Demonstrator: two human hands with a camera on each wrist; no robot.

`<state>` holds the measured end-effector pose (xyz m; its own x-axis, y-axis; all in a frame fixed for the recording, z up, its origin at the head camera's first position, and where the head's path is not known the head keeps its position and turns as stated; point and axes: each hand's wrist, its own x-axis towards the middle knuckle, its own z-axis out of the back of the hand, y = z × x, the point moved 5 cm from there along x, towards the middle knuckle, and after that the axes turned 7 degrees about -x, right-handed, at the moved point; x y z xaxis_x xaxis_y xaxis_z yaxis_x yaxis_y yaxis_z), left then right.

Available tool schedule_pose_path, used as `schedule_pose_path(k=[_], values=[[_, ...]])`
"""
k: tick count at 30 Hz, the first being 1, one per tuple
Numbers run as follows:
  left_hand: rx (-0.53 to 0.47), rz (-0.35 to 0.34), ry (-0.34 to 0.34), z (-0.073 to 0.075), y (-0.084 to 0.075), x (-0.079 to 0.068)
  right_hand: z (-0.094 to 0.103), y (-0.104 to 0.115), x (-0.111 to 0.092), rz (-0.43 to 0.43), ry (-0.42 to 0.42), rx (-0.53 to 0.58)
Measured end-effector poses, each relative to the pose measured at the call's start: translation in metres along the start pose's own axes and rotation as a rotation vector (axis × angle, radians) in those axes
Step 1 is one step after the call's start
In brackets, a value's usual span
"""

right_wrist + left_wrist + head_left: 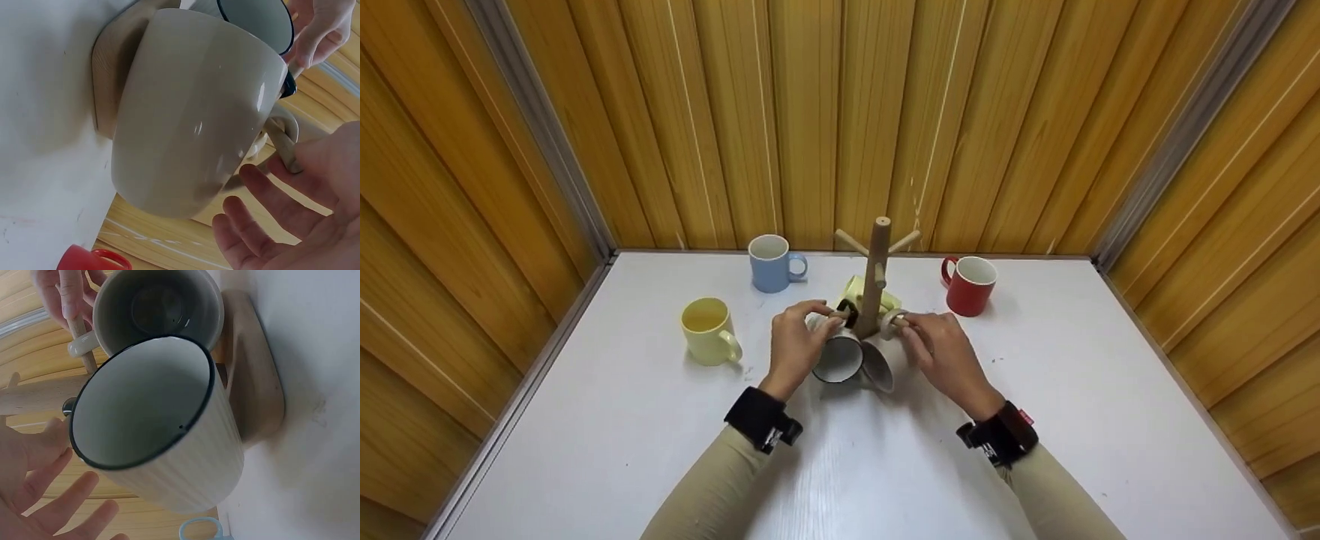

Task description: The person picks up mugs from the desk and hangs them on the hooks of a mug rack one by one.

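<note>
A wooden mug tree point(876, 262) stands mid-table. My left hand point(796, 345) pinches the end of one lower peg between thumb and finger. From that peg a white ribbed mug point(208, 455) with a black rim hangs by its black handle, its mouth tilted toward me. My right hand point(952, 360) pinches the end of another lower peg point(284, 149), where a glossy beige mug point(191, 112) hangs by its handle. The other fingers of both hands are spread beside the mugs. Behind the post is a pale yellow mug point(855, 289), partly hidden.
Upright on the white table point(847, 472) stand a yellow mug point(709, 337) at left, a blue mug point(770, 270) at back left and a red mug point(971, 289) at right. The tree's upper pegs point(905, 241) bear no mugs. Wood-patterned walls point(802, 112) enclose the table.
</note>
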<state>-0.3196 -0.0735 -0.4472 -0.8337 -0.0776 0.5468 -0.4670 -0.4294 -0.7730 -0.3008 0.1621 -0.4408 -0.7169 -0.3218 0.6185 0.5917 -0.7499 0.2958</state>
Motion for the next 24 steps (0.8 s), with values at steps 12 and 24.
schedule_pose_path(k=[12,24], values=[[0.002,-0.028,-0.034,-0.0012,0.0013,-0.0003,-0.0037,0.0088,-0.0079,-0.033,-0.037,-0.025],[0.006,-0.057,0.012,-0.0018,0.0027,-0.0079,-0.0005,0.0043,-0.0085,-0.066,0.02,-0.067]])
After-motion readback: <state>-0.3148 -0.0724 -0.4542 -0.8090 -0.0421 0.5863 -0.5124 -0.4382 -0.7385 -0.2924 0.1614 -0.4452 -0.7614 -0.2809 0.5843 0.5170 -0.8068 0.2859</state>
